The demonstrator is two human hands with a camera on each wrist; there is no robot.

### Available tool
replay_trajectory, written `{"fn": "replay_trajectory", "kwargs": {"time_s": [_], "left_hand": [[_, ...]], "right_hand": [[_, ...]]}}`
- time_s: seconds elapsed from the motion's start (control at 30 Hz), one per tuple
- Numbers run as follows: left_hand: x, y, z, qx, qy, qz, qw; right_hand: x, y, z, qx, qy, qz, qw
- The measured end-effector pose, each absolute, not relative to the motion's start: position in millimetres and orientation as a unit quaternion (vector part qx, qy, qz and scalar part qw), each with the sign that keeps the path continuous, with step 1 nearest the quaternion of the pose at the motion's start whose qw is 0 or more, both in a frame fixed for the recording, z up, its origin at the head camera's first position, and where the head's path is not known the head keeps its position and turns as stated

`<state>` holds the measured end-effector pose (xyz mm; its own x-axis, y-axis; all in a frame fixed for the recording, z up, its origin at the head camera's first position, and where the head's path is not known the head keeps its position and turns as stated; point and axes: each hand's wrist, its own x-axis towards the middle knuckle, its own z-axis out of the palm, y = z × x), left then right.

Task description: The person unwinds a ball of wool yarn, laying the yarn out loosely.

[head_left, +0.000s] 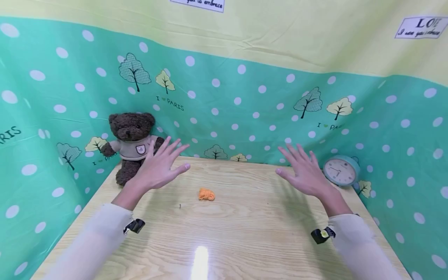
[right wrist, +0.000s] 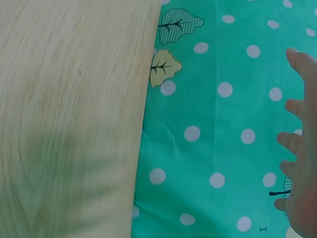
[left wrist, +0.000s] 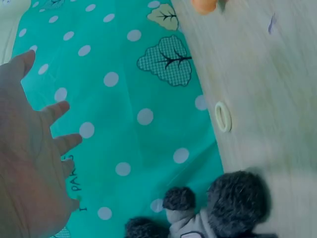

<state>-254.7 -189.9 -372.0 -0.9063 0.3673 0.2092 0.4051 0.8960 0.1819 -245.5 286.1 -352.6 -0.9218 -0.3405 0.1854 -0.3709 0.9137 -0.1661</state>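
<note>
The left hand is up over the table, with its fingers spread wide and its thumb out to the side. It is free and grasps nothing. The right hand is the same: fingers apart, thumb out, grasping nothing. The two hands are well apart, and the right one makes a soft shadow on the wood. Each arm has a white sleeve and a small black wrist camera.

Near the left hand is a dark brown teddy bear. It sits up at the back left corner of the table and wears a grey-brown jumper with a badge on the front. In the head view, the left hand covers part of the bear. The left wrist view shows a pale ring lying flat on the wood, near the bear and close to the back edge.

Between the hands, nearer the left one, a little orange bundle of cord lies on the table.

Just past the right hand is a round blue-green alarm clock with a white face, at the back right corner.

Behind it all hangs a green and yellow cloth with white dots, trees and words.
</note>
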Motion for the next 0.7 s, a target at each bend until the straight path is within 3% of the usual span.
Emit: {"fn": "replay_trajectory", "kwargs": {"time_s": [0.37, 0.7], "left_hand": [[-249.2, -168.7, -402.4, -0.213, -0.957, -0.173, 0.097], [-245.5, -159.4, -438.5, -0.186, -0.940, -0.284, 0.038]], "right_hand": [[-247.1, 258.8, -384.8, 0.209, -0.952, 0.203, 0.090], [-246.9, 215.1, -417.1, 0.231, -0.918, 0.314, 0.072]]}}
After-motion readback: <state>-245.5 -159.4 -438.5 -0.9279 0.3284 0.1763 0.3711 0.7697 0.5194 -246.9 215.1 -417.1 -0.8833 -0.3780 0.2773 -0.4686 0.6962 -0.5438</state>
